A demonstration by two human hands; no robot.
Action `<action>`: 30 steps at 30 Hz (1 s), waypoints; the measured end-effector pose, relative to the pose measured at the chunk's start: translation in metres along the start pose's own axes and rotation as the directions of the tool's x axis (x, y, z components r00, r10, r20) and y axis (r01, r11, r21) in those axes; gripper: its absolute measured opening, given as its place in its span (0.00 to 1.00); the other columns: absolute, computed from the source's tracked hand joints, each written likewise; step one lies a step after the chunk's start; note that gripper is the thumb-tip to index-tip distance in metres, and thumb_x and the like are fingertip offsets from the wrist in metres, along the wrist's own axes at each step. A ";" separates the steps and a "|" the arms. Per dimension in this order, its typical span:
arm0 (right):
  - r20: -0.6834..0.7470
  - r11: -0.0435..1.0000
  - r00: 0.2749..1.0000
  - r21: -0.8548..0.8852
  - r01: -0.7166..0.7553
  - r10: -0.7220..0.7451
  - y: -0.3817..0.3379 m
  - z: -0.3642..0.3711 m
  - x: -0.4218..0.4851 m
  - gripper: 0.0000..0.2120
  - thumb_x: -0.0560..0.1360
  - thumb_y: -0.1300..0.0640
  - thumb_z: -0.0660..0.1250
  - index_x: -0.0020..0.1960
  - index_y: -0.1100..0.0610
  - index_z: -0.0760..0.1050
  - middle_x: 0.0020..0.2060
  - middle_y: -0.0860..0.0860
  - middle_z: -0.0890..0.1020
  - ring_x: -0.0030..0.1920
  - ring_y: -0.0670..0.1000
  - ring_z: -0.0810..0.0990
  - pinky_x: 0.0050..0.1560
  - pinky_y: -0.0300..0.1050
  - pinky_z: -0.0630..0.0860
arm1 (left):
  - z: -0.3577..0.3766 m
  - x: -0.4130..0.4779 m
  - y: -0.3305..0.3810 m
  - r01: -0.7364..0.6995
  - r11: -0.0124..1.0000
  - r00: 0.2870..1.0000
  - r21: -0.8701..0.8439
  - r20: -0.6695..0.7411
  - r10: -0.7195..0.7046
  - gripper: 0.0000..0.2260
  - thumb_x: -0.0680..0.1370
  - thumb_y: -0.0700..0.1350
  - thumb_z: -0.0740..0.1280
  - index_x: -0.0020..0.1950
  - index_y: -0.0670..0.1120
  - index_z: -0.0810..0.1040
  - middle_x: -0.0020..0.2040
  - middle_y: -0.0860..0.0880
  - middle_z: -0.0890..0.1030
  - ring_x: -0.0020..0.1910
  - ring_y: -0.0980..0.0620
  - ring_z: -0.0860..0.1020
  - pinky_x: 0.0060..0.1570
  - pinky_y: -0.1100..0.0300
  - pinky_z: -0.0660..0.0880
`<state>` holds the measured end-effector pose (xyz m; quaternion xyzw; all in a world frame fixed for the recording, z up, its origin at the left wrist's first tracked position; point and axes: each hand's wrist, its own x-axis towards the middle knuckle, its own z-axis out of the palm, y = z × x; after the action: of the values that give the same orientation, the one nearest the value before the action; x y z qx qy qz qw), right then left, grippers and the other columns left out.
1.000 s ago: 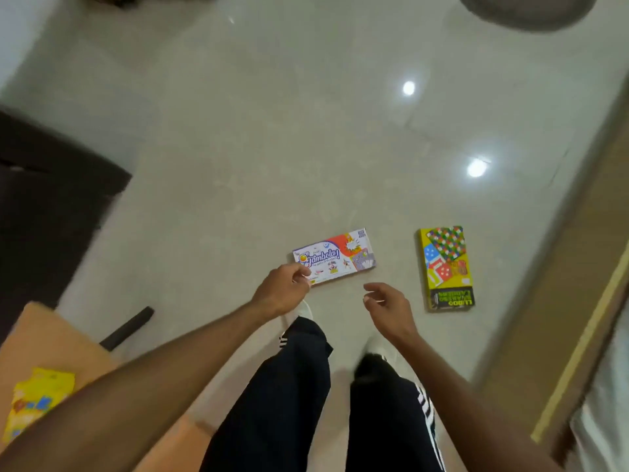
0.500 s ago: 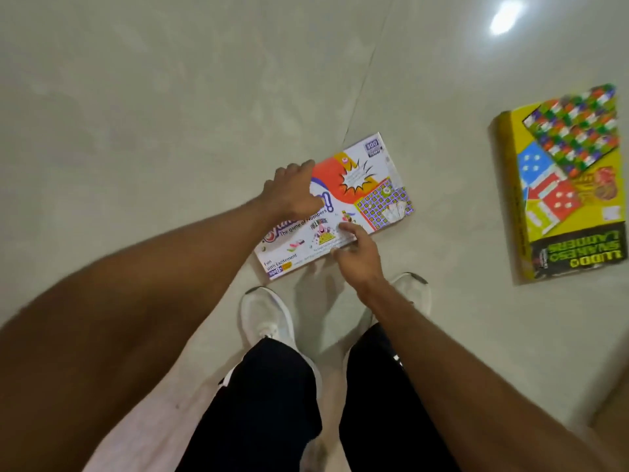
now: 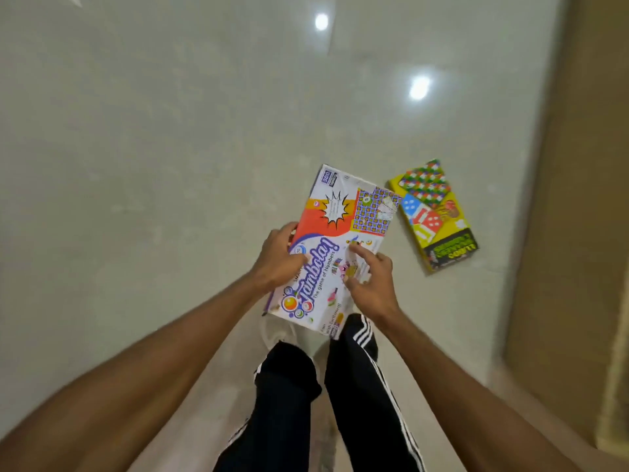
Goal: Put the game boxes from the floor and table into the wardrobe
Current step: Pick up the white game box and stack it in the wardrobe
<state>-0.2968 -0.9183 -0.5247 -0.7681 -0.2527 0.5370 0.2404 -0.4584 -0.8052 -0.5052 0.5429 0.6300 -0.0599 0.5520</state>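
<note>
- We hold the Tambola box (image 3: 332, 247) with left hand (image 3: 277, 258) and right hand (image 3: 369, 284), fingers curled on its long edges.
- Its long axis points away from us, leaning right.

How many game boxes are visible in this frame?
2. The Tambola box is held by the left hand and right hand. The Ludo box lies on the floor to its right. Others may lie outside the view.

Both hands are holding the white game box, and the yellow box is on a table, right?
No. The yellow box lies on the floor, not a table; the head view shows it. The left hand and right hand do hold the white game box.
</note>
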 end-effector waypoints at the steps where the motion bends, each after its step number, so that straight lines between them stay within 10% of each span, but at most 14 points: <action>1: -0.012 1.000 1.000 -0.011 -0.006 0.006 -0.012 -0.019 -0.026 0.28 0.69 0.66 0.70 0.67 0.48 0.73 0.59 0.51 0.64 0.68 0.52 0.68 0.72 0.47 0.65 | -0.002 -0.030 0.022 -0.018 1.000 1.000 -0.019 0.022 0.019 0.23 0.73 0.36 0.70 0.67 0.48 0.71 0.47 0.54 0.77 0.42 0.56 0.81 0.37 0.58 0.80; 6: -0.144 1.000 0.990 0.020 0.001 0.002 -0.065 -0.119 -0.196 0.26 0.70 0.67 0.70 0.64 0.47 0.74 0.60 0.52 0.65 0.65 0.51 0.69 0.67 0.41 0.67 | -0.005 -0.196 0.119 -0.148 0.989 0.980 0.007 0.140 0.145 0.23 0.74 0.34 0.69 0.68 0.44 0.69 0.46 0.54 0.76 0.39 0.59 0.78 0.28 0.71 0.74; 12: -0.381 0.992 0.924 0.124 0.010 0.039 -0.056 -0.197 -0.386 0.25 0.71 0.67 0.70 0.65 0.50 0.74 0.61 0.55 0.68 0.62 0.47 0.68 0.52 0.15 0.59 | 0.031 -0.353 0.189 -0.340 0.931 0.896 0.135 0.345 0.278 0.24 0.73 0.37 0.71 0.69 0.45 0.70 0.51 0.48 0.80 0.43 0.55 0.80 0.36 0.64 0.77; 18: -0.624 0.971 0.769 0.239 0.020 0.138 0.005 -0.240 -0.501 0.27 0.70 0.68 0.67 0.64 0.47 0.75 0.55 0.50 0.69 0.59 0.48 0.70 0.65 0.40 0.67 | 0.119 -0.437 0.222 -0.528 0.817 0.779 0.234 0.516 0.356 0.25 0.71 0.41 0.74 0.67 0.49 0.73 0.50 0.49 0.82 0.44 0.51 0.83 0.40 0.57 0.81; 30: -0.813 0.848 0.466 0.486 0.213 0.349 0.221 -0.410 -0.662 0.25 0.69 0.68 0.70 0.62 0.49 0.76 0.57 0.44 0.74 0.56 0.41 0.76 0.56 0.41 0.78 | 0.433 -0.571 0.315 -0.737 0.644 0.523 0.204 0.776 0.352 0.29 0.70 0.35 0.74 0.70 0.49 0.72 0.47 0.50 0.83 0.42 0.51 0.84 0.38 0.56 0.82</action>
<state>-0.0763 -1.5539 -0.0743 -0.8449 0.0975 0.1189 0.5123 -0.0631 -1.3229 -0.0722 0.7826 0.1300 -0.2330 0.5625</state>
